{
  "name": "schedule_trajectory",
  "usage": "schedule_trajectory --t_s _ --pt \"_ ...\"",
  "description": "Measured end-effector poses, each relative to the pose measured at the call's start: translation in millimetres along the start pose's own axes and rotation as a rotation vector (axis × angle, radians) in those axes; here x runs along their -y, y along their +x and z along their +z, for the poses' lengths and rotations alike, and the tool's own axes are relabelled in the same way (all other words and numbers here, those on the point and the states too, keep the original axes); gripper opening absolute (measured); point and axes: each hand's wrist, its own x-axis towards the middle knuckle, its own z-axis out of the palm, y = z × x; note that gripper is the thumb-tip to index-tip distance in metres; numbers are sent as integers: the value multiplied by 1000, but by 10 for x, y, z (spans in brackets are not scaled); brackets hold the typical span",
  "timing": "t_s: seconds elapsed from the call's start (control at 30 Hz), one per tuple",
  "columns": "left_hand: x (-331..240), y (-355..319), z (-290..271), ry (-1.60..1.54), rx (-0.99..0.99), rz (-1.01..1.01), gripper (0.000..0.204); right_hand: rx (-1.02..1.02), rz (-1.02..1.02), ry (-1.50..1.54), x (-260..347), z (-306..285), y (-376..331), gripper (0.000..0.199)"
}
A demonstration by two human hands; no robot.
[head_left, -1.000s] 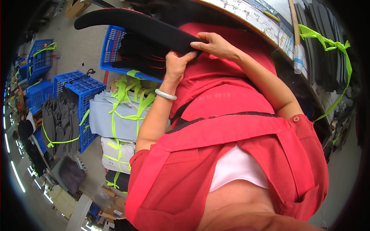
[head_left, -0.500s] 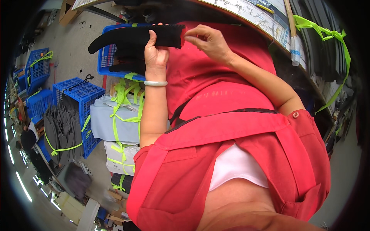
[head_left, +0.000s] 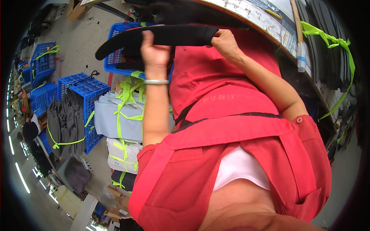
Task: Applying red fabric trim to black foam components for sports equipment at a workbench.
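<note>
A long, curved black fabric piece [head_left: 181, 35] stretches across in front of me above my red apron, its rounded tip pointing left. My left hand [head_left: 155, 54] is closed around its middle from the near side, thumb up on the fabric, slightly blurred. At the square right end, my right hand [head_left: 226, 43] pinches the edge between thumb and fingers. A thin strip of red shows along the far edge of the piece. Behind it stands a blue plastic basket [head_left: 109, 66] with dark pieces inside, partly hidden by the fabric and my left hand.
A worktable [head_left: 252, 13] runs along the far right, bearing a yellow-handled tool [head_left: 273, 14] and a bundle of dark strips [head_left: 327, 46]. Tied light-grey stacks [head_left: 115, 121] lie left of my arm. Further left stand blue crates [head_left: 83, 92] and tied grey pieces [head_left: 65, 127].
My right hand has moved right with the piece's end, and more of its black length now shows. The red patch at that end is out of sight. The view has shifted slightly.
</note>
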Motion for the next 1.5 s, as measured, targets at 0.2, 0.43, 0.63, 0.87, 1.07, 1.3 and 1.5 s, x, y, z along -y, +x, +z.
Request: schedule_trajectory --t_s 0.2,0.43,0.63,0.87,1.07,1.3,1.5 --pt "-630 203 -403 143 -31 265 42 131 172 135 -88 47 -95 17" --pt "-549 244 -589 157 -246 253 42 108 27 181 -19 2 -263 21" --pt "-576 256 -578 152 -196 199 38 128 14 126 136 -46 -420 24" --pt "527 -156 -34 146 -50 -123 21 129 38 100 -152 -87 -110 23" --pt "444 -374 74 320 -49 -49 11 180 -31 -120 185 -533 -48 40" --pt "741 -540 289 467 58 -142 19 311 4 -38 104 -116 79 31" --pt "668 -540 153 398 27 -165 23 254 -190 -323 122 63 82 31"
